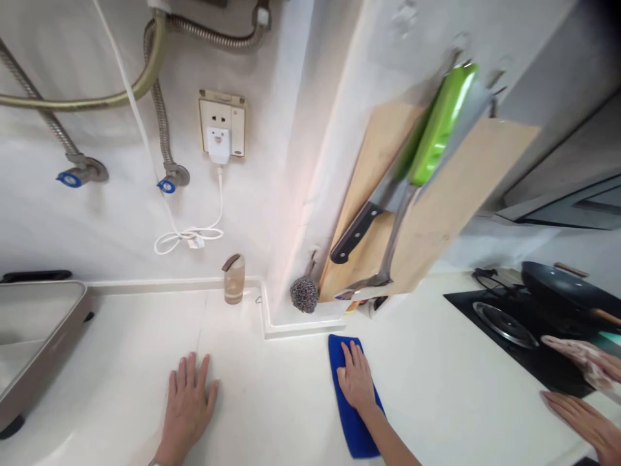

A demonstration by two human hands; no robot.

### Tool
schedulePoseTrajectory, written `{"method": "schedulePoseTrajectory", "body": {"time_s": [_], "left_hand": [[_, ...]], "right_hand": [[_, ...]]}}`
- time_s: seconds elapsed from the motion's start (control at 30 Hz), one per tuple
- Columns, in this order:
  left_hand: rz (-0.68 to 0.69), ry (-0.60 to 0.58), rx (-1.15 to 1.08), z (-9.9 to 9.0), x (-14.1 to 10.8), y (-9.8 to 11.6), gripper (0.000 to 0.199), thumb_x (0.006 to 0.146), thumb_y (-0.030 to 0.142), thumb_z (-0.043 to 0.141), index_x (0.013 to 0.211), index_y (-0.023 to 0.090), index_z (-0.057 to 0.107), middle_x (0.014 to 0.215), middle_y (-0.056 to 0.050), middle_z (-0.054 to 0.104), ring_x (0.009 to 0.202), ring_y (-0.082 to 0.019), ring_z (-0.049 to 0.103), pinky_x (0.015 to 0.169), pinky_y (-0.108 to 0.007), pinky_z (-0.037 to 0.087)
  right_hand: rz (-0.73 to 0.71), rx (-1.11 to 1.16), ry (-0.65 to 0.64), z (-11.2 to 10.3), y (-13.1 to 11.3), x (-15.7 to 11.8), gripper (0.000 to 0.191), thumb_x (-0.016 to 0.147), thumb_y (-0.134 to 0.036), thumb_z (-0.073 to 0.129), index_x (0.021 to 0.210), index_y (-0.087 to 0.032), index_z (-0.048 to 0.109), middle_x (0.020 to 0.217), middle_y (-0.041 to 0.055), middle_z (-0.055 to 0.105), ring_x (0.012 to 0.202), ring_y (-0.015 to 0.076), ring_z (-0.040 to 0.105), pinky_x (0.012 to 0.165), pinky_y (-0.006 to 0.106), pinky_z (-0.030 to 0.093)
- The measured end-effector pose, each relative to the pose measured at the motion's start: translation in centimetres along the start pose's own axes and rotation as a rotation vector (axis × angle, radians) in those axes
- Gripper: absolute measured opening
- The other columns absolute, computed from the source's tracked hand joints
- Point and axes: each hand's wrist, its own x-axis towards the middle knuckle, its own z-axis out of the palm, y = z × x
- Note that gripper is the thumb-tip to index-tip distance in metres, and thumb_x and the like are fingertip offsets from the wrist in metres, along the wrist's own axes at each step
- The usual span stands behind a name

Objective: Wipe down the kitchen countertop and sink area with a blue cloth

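My left hand [187,401] lies palm down on the white countertop [262,401], its fingers stretched and spread, with nothing under it that I can see. To the right, my right hand [358,380] presses on a folded blue cloth [347,414], fingers close together and slightly bent against it. The cloth lies flat on the counter, just in front of the wall pillar's base. Beyond my left hand, a small translucent brown bottle [234,279] stands against the back wall.
A steel wool scrubber [305,294], a cutting board [446,213], a black-handled knife [356,232] and a green-handled utensil [444,126] hang on the pillar. At right, another person's hands [585,417] and a patterned cloth [577,357] are by the black cooktop [548,366]. A rimmed appliance [53,343] stands left.
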Motion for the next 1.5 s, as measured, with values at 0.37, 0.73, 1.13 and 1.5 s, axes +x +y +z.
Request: {"method": "schedulePoseTrajectory", "body": {"time_s": [0.37,0.73,1.13,1.5], "left_hand": [[-0.046,-0.069,-0.038,-0.1,-0.2,0.5,0.061,0.095,0.041,0.038,0.146,0.009,0.045,0.16,-0.026,0.03,0.15,-0.043,0.02,0.119,-0.064,0.023],[-0.065,-0.087,-0.009,-1.1,0.1,0.4,0.059,0.094,0.042,0.041,0.143,0.011,0.049,0.155,-0.024,0.04,0.147,-0.042,0.031,0.116,-0.062,0.029],[-0.078,-0.222,-0.011,-1.3,1.7,0.7,0.07,0.094,0.051,0.025,0.148,0.009,0.041,0.155,-0.028,0.034,0.147,-0.045,0.024,0.116,-0.063,0.024],[-0.077,-0.268,0.044,-2.0,2.2,1.3,0.072,0.093,0.051,0.021,0.148,0.009,0.041,0.154,-0.029,0.034,0.145,-0.045,0.026,0.115,-0.06,0.025]], "right_hand": [[0.02,0.035,-0.149,-0.6,-15.4,0.3,0.071,0.088,-0.027,0.039,0.153,-0.002,0.028,0.162,0.0234,0.015,0.151,0.0376,0.011,0.12,0.059,0.018],[-0.58,0.336,-0.412,-6.7,-22.5,-4.5,0.082,0.09,-0.036,0.051,0.158,-0.016,0.01,0.165,0.0119,-0.003,0.153,0.0332,0.002,0.125,0.054,0.015],[-0.452,0.401,-0.343,-9.6,-8.8,-8.3,0.077,0.08,-0.02,0.05,0.154,-0.022,0.031,0.165,0.0073,0.017,0.153,0.0235,0.014,0.125,0.049,0.02],[-0.146,0.317,-0.237,-10.6,2.5,-9.5,0.066,0.094,-0.022,0.032,0.158,-0.017,0.016,0.163,0.0093,0.022,0.152,0.0211,0.016,0.125,0.052,0.023]]}}
